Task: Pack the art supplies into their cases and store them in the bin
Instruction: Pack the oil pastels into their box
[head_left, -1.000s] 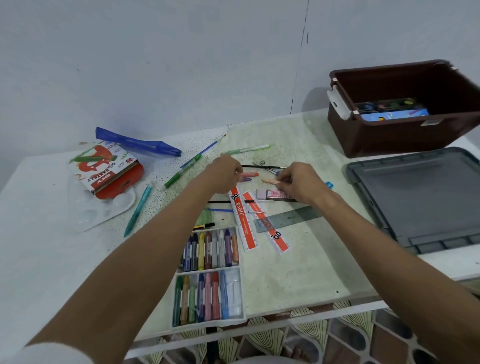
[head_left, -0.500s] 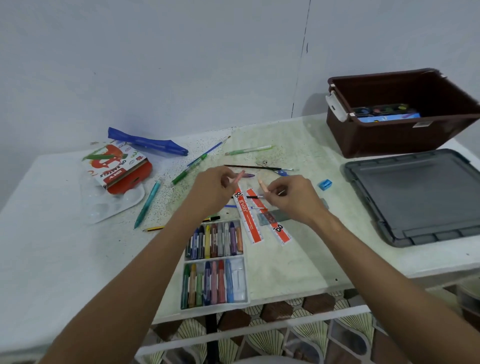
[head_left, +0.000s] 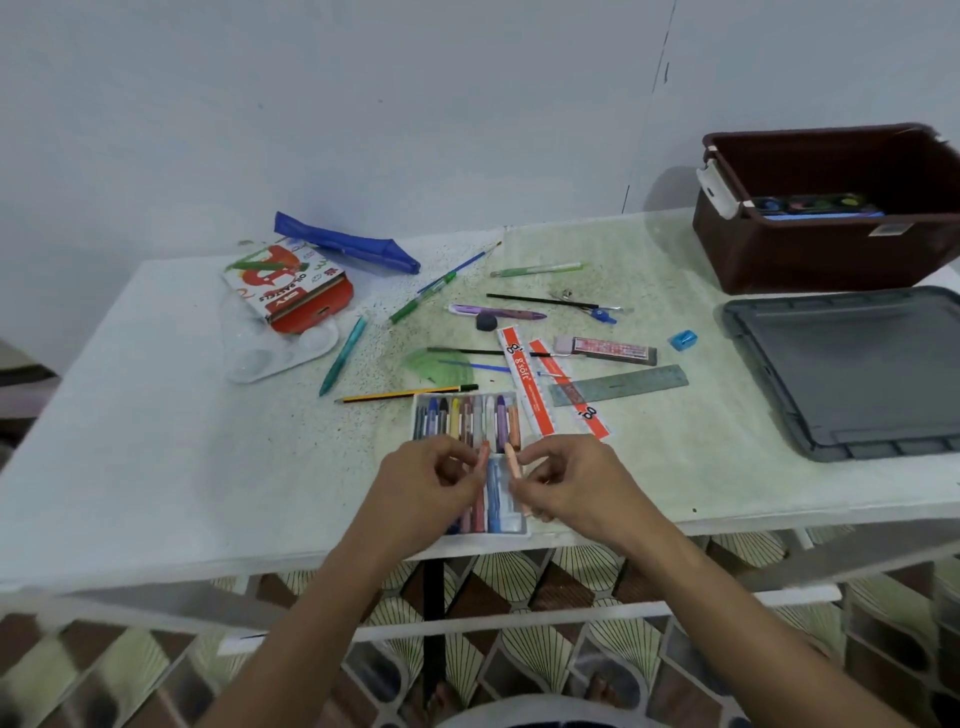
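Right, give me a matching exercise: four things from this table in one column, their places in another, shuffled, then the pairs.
Things:
1. blue sharpener
2. blue pouch
3. paint set
4. oil pastel box

Places:
A. inside the brown bin
B. on the clear palette
C. beside the grey lid
D. at the table's far edge, by the wall

Pairs: 1-C, 2-D, 3-A, 4-B

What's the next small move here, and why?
Probably lower the two pastels into the tray. The left hand pinches one pastel, the right hand the other, both just above the tray, whose near row shows a gap at its right end.
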